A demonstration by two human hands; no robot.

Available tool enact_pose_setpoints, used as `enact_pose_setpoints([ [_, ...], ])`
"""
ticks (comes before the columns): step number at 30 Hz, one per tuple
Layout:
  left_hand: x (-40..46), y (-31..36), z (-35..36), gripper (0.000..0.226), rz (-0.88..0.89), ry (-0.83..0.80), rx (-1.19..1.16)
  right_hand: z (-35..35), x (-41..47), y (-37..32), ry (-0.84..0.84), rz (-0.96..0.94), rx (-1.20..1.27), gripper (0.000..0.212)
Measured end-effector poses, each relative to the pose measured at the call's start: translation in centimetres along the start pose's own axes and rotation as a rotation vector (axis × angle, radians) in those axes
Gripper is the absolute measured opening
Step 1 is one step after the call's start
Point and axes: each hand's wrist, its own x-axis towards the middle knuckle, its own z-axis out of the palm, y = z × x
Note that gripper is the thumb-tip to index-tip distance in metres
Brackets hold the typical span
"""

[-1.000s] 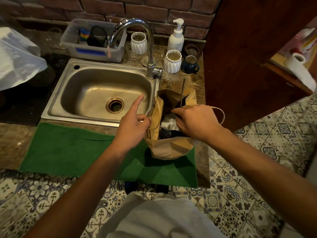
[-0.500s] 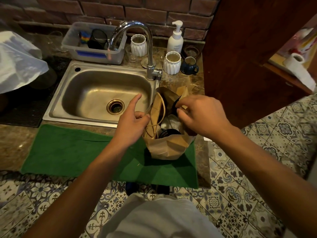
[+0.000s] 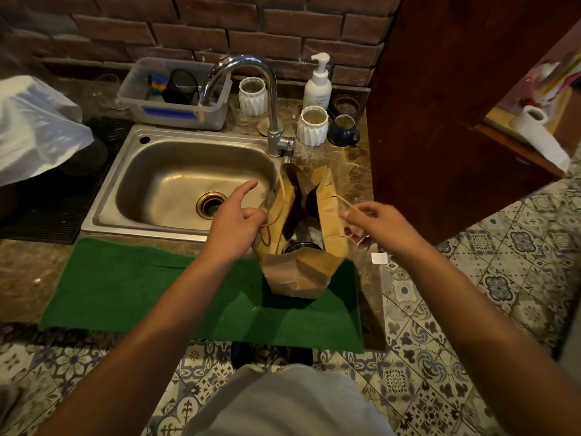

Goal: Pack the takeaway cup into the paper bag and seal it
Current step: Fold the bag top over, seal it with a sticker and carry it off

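Observation:
A brown paper bag (image 3: 301, 272) stands upright on the right end of a green mat (image 3: 151, 294), its mouth open. Inside it I see the takeaway cup (image 3: 303, 245), of which only the dark lid and some white show. My left hand (image 3: 237, 223) pinches the bag's left string handle at the left wall, index finger stretched out over the sink. My right hand (image 3: 377, 223) pinches the right string handle and holds it out to the right of the bag.
A steel sink (image 3: 176, 184) with a tall tap (image 3: 270, 99) lies behind the mat. Two white ribbed cups (image 3: 312, 125), a dark mug (image 3: 344, 129), a soap pump bottle (image 3: 317, 86) and a clear plastic tub (image 3: 176, 96) stand at the back. A wooden panel (image 3: 456, 105) rises right of the bag.
My right hand has come out of the bag's mouth and moved right, now pulling the right string handle outward. The bag's mouth has opened wider. My left hand has stayed at the left handle.

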Motion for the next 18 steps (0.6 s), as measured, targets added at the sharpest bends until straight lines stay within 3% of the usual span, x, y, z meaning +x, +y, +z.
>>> enact_pose_setpoints([
  [5, 0.2, 1.2, 0.5, 0.055, 0.019, -0.002, 0.04, 2.6, -0.5, 1.0, -0.166, 0.024, 0.323, 0.019],
  [10, 0.1, 1.9, 1.6, 0.049, 0.035, 0.018, 0.083, 4.6, -0.5, 0.5, -0.304, 0.062, 0.403, 0.014],
  [18, -1.9, 2.5, 2.1, 0.046, -0.003, 0.008, -0.162, 5.5, -0.7, 0.2, -0.259, 0.096, 0.684, 0.012],
])
